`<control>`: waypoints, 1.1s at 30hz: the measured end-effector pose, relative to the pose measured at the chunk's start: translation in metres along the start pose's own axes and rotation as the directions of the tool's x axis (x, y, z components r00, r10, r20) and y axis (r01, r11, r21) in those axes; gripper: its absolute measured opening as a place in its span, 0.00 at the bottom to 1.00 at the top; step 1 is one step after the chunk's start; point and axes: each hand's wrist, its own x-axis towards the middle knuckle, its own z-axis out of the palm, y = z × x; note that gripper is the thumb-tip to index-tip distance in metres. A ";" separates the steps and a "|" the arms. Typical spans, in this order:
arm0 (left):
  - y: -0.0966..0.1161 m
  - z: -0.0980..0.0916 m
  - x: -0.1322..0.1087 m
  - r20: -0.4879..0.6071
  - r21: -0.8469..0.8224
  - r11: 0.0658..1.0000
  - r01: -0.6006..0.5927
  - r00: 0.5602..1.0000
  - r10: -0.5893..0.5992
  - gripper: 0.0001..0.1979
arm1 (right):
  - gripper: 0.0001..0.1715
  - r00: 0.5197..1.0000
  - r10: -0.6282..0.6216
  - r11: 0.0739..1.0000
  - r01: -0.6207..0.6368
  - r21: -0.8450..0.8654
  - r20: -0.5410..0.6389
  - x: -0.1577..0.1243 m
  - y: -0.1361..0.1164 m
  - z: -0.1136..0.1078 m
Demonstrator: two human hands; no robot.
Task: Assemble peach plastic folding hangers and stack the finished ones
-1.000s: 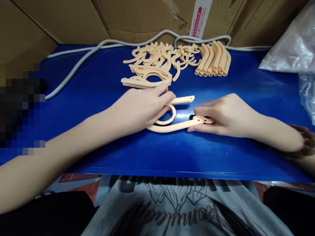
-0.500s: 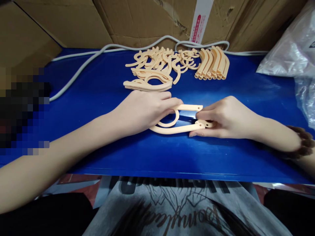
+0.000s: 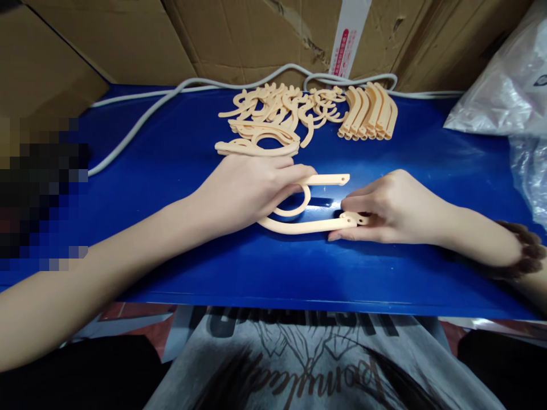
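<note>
On the blue table, my left hand is closed around the looped end of a peach plastic hanger part, whose straight upper arm pokes out to the right. My right hand pinches the far end of the lower curved arm, where a small flat peach piece meets it. Both hands rest low on the table, a hand's width apart.
Behind the hands lies a pile of loose peach hanger parts and a neat row of curved pieces. A grey cable runs along the back. Cardboard boxes wall the rear; a clear plastic bag sits right.
The upper arm of the part has shifted slightly up and away from my right fingers; my right hand stays pinched on the lower arm's end. The view has barely shifted.
</note>
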 end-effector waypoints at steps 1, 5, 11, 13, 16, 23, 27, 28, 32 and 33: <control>0.000 0.000 0.000 -0.001 -0.002 1.000 0.000 1.000 0.000 0.21 | 0.44 1.000 0.005 1.000 -0.005 0.008 -0.005 0.000 0.000 0.000; 0.001 -0.001 0.000 -0.024 -0.002 1.000 0.014 1.000 -0.014 0.20 | 0.46 1.000 0.028 0.999 -0.027 0.043 -0.010 0.003 0.001 -0.001; 0.003 -0.007 0.003 -0.001 0.071 0.995 0.069 0.998 -0.069 0.23 | 0.44 0.999 0.012 0.996 -0.015 0.093 0.030 0.003 -0.002 -0.003; 0.004 -0.007 0.004 0.007 0.102 0.992 0.079 0.997 -0.080 0.23 | 0.42 0.999 0.018 0.997 -0.020 0.079 0.028 0.002 -0.003 -0.004; 0.003 -0.007 0.006 0.016 0.130 0.988 0.079 0.997 -0.082 0.23 | 0.42 0.999 0.037 0.999 -0.038 0.036 0.028 0.001 -0.003 -0.004; 0.003 -0.009 0.005 0.033 0.128 0.988 0.088 0.995 -0.093 0.24 | 0.44 0.997 0.074 0.997 -0.075 0.035 0.026 0.004 -0.006 -0.002; 0.005 -0.010 0.004 0.010 0.127 0.985 0.114 0.993 -0.116 0.24 | 0.44 0.996 0.086 0.996 -0.086 0.034 0.026 0.003 -0.008 -0.002; 0.005 -0.011 0.003 -0.001 0.119 0.986 0.118 0.993 -0.119 0.24 | 0.45 0.996 0.087 0.996 -0.088 0.027 0.026 0.002 -0.008 -0.002; 0.007 -0.012 0.002 -0.025 0.097 0.989 0.112 0.994 -0.110 0.25 | 0.45 0.996 0.084 0.995 -0.083 -0.049 0.006 0.001 -0.005 0.000; 0.008 -0.013 0.002 -0.017 0.105 0.988 0.113 0.994 -0.112 0.25 | 0.45 0.997 0.079 0.994 -0.079 -0.081 0.003 0.001 -0.005 0.001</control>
